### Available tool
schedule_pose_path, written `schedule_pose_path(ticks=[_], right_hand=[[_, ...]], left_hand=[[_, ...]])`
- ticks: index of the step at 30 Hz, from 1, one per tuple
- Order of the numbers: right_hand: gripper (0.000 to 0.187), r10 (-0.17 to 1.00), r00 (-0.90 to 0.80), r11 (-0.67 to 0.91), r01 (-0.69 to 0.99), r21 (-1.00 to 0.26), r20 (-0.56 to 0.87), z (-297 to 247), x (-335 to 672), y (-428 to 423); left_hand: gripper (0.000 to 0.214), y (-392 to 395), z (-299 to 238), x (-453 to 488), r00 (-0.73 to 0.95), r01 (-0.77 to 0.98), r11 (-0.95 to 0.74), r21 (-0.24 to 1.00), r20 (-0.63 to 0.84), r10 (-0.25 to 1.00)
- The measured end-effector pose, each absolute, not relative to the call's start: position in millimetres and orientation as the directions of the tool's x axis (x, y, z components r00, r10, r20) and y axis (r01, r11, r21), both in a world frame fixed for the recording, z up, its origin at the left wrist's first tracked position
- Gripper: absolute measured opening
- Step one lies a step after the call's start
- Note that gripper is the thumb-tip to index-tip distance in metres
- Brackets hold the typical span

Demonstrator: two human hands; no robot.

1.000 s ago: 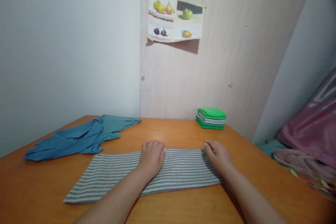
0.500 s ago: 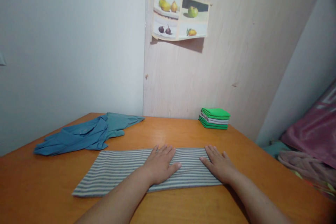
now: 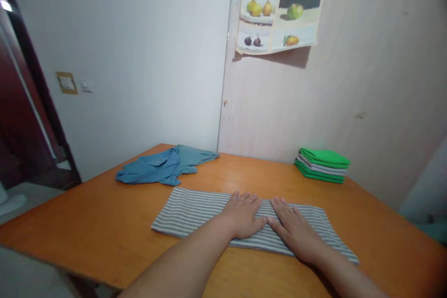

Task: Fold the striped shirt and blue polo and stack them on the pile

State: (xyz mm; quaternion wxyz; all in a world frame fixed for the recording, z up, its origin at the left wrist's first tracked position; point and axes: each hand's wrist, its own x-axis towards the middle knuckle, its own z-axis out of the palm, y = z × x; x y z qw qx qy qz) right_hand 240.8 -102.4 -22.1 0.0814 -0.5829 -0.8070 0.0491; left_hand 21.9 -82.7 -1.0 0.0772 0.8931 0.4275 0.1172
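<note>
A grey-and-white striped cloth [image 3: 195, 210], folded into a long strip, lies flat across the wooden table [image 3: 104, 214]. My left hand [image 3: 244, 216] rests palm down on its middle, fingers stretched out. Just to the right, my right hand [image 3: 291, 228] also lies flat on the cloth, fingers extended and the thumb near the left thumb. Neither hand grips anything. The strip's left end and its right end show beyond the hands; the part under the palms is hidden.
Crumpled blue garments [image 3: 157, 167] lie at the table's back left. A folded stack of green and grey cloths [image 3: 321, 165] sits at the back right. Fruit pictures [image 3: 279, 23] hang on the wall behind, and a light switch [image 3: 66, 83] is at left.
The view has turned left, so the scene shifts right. My right hand has moved inward along the striped cloth, closer to my left hand, uncovering the cloth's right end.
</note>
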Motion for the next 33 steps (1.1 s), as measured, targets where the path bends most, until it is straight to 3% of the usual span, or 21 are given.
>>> schedule_pose_path(ticks=[7,12,24,33], right_hand=[[0.083,0.934,-0.326,0.341,0.935,-0.095,0.147,-44.7,258.3,-93.0],[0.08,0.923,-0.347,0.366,0.926,-0.095,0.166,-56.4,265.4,-85.2],[0.082,0.922,-0.343,0.366,0.922,-0.123,0.178,-58.2,266.7,-82.2],[0.082,0.918,-0.343,0.371,0.921,-0.121,0.201,-56.9,263.9,-83.9]], left_hand=[[0.071,-86.3,3.8,14.2,0.602,0.74,-0.627,0.242,0.177,0.779],[0.083,-105.0,7.0,-24.9,0.497,0.812,-0.525,0.254,0.169,0.851],[0.087,-113.7,13.7,-143.6,0.295,0.941,-0.292,0.17,0.007,0.955],[0.039,-85.1,30.1,-176.1,0.065,0.984,-0.085,0.158,0.127,0.99]])
